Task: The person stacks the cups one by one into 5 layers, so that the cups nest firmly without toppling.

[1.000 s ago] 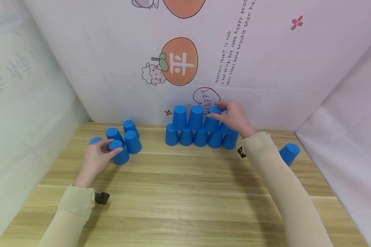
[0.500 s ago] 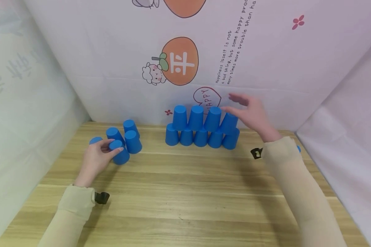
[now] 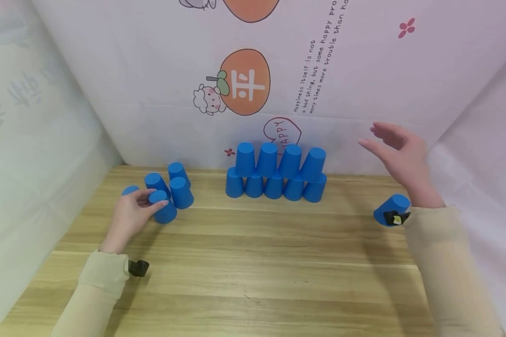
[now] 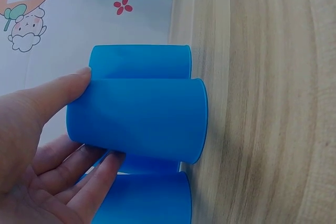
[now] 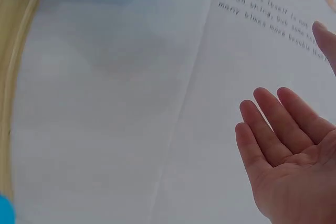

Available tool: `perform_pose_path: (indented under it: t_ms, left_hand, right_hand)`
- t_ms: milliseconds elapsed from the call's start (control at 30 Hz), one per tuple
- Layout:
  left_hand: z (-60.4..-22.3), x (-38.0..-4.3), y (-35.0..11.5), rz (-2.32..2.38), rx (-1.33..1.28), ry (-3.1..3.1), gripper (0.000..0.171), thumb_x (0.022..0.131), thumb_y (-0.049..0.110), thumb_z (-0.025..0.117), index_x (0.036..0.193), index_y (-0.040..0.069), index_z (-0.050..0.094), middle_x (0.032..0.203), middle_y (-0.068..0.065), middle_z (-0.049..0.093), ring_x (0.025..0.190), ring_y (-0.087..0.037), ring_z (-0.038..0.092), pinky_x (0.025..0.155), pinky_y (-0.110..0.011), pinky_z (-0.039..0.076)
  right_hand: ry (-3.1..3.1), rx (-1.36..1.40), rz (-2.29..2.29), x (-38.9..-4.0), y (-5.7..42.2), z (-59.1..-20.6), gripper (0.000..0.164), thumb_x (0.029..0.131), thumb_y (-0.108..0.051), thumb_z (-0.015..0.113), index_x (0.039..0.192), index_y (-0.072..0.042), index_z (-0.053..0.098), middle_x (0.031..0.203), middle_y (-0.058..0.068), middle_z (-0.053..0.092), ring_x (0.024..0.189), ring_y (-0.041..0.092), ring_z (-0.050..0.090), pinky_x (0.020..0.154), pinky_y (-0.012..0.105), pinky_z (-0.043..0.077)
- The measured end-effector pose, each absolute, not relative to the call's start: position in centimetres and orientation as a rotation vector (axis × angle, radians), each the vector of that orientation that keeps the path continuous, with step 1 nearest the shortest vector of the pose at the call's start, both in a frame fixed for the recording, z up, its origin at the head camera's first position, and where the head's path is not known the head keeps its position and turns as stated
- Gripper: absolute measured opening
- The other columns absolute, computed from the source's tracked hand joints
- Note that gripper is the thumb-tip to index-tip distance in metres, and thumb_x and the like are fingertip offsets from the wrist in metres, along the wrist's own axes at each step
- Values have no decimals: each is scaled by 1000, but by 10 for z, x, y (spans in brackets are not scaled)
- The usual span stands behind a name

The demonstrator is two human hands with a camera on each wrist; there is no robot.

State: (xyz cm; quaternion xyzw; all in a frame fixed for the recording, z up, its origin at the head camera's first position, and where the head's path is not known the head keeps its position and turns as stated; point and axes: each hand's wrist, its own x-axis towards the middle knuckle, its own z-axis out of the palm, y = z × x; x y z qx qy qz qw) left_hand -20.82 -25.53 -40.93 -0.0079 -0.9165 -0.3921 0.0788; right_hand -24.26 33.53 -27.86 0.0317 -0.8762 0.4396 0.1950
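Note:
On the left of the table, my left hand holds an upside-down blue cup between thumb and fingers. The left wrist view shows that cup with the thumb at its base and fingers along its lower side. Several more upside-down blue cups stand close around it. My right hand is in the air at the right, holding nothing, its fingers spread from the thumb; the right wrist view shows the bare palm. Below it stands a single blue cup, partly behind the wrist camera.
At the back centre, a two-row wall of blue cups stands against the printed cloth: a lower row with an upper row on it. White cloth hangs on both sides of the wooden table.
My right hand has let go of the rightmost upper-row cup and moved right, away from the stack. The left hand has stayed at its cup.

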Motion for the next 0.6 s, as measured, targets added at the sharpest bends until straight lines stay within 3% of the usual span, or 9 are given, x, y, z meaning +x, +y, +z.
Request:
perform_pose_path:
  t_ms: [100,233,333,500,600]
  left_hand:
    - [-409,-208,-255,-1176,-26,-2742,70,95,43,72,137,-11,55,128,-33,60,112,-47,63,90,-57,55]
    - [-408,-208,-255,-1176,-32,-2746,70,95,42,72,137,-11,55,129,-33,60,112,-48,63,90,-57,54]
    - [-408,-208,-255,-1182,-29,-2752,71,95,44,72,137,-11,55,129,-33,59,113,-48,62,91,-58,54]
    - [-408,-208,-255,-1186,-20,-2754,71,95,43,72,137,-11,55,128,-34,60,113,-48,62,91,-57,54]
    - [-408,-207,-255,-1182,-21,-2757,71,95,44,73,137,-11,55,128,-34,60,113,-48,63,92,-57,54]
  right_hand:
    - [-2465,9,1270,-234,353,-284,62,92,-40,77,148,-25,56,144,-1,58,133,16,50,109,26,39]
    - [-2506,-88,1226,-223,374,-295,65,92,-45,75,150,-26,53,147,0,56,137,19,46,113,31,36]
    - [-2548,-128,1178,-215,387,-307,69,93,-48,72,153,-23,49,150,5,53,141,25,43,116,35,34]
    - [-2608,-156,1122,-206,407,-334,74,95,-51,69,155,-15,45,151,13,50,141,35,41,115,33,34]
    - [-2629,-164,1109,-203,417,-350,76,96,-50,68,155,-8,44,152,20,47,140,41,39,116,41,34]
